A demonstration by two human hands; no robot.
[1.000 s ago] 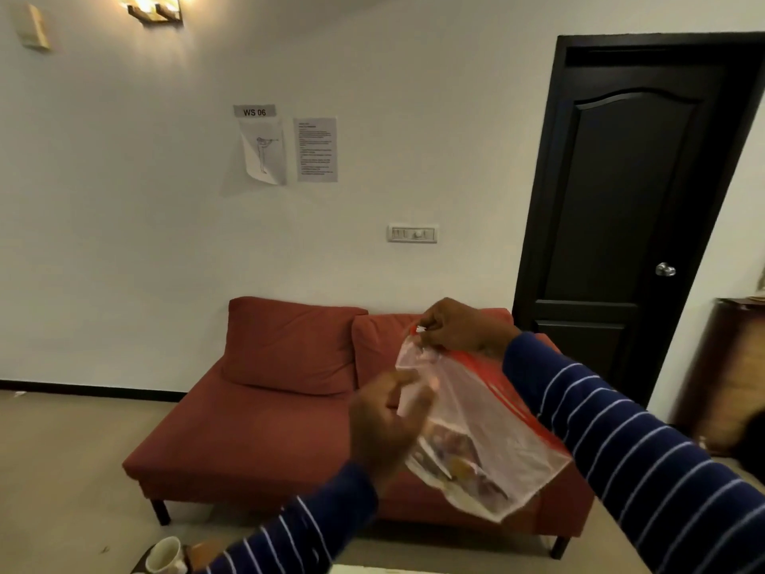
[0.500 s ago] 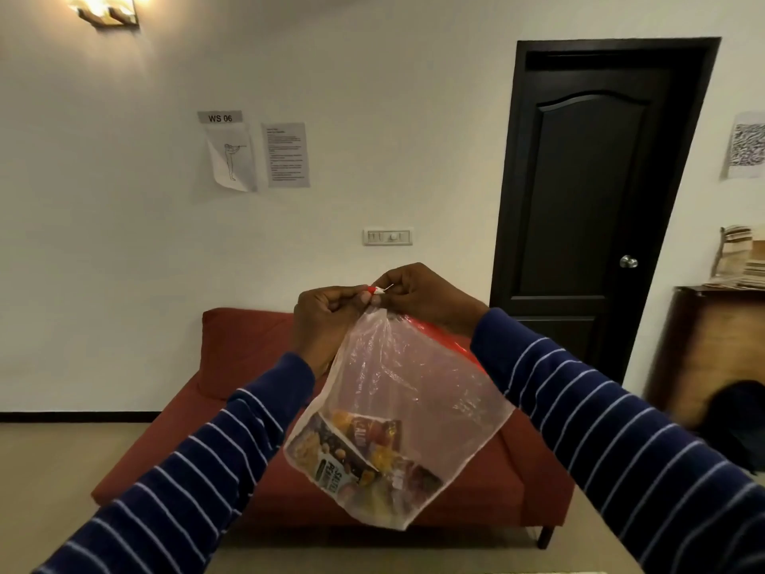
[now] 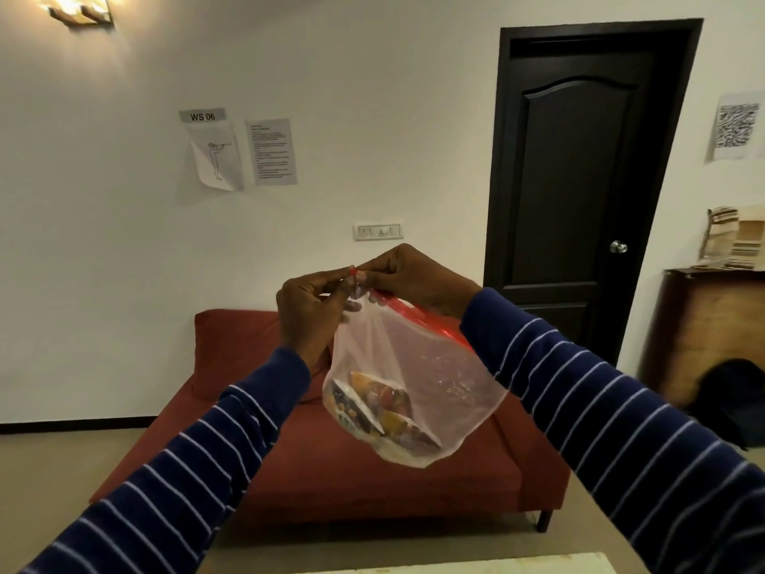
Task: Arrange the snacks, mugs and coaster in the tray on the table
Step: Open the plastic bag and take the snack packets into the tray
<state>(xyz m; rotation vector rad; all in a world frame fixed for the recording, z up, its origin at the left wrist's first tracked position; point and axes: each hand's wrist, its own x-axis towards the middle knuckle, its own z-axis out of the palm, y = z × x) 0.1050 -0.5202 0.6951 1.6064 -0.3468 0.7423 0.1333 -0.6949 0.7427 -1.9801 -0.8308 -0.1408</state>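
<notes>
Inside clear bag (image 3: 414,366): snack packets (image 3: 378,408).

Red sofa (image 3: 331,482), dark door (image 3: 579,180).

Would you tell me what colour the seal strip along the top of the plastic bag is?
Red; the seal strip on the clear plastic bag shows in the head view.

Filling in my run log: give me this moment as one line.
stage: opening bag | left hand: pinches top corner | right hand: pinches same corner | zip bag: held in air | snack packets: inside
</notes>
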